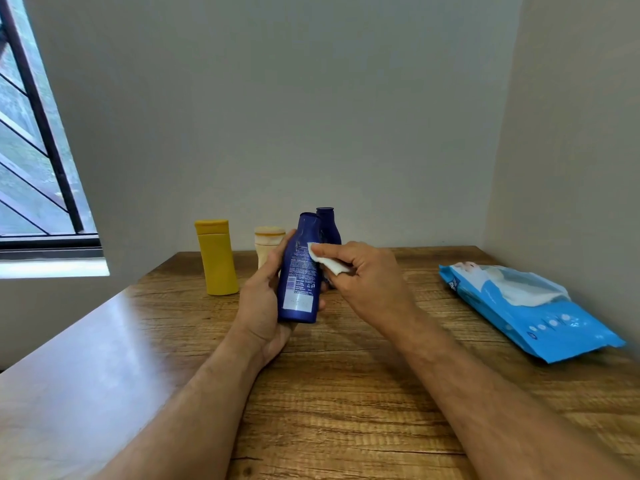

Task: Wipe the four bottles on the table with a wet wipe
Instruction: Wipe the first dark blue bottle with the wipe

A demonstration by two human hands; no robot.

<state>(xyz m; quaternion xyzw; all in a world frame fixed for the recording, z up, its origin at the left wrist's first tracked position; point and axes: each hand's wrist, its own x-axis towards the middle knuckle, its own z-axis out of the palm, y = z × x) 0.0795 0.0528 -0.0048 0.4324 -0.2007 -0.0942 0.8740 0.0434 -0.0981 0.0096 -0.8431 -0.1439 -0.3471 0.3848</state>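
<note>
My left hand (263, 299) grips a dark blue bottle (300, 271) from behind and holds it above the wooden table (346, 393), cap end away from me. My right hand (367, 275) pinches a white wet wipe (325, 259) and presses it against the bottle's upper right side. A second dark blue bottle (327, 221) stands behind, mostly hidden. A yellow bottle (216, 258) stands at the left. A cream bottle (266, 242) stands between them, partly behind my left fingers.
A blue pack of wet wipes (530, 310) lies at the table's right side, with a white wipe sticking out of its top. Walls close in behind and to the right. A barred window (38, 150) is at the left.
</note>
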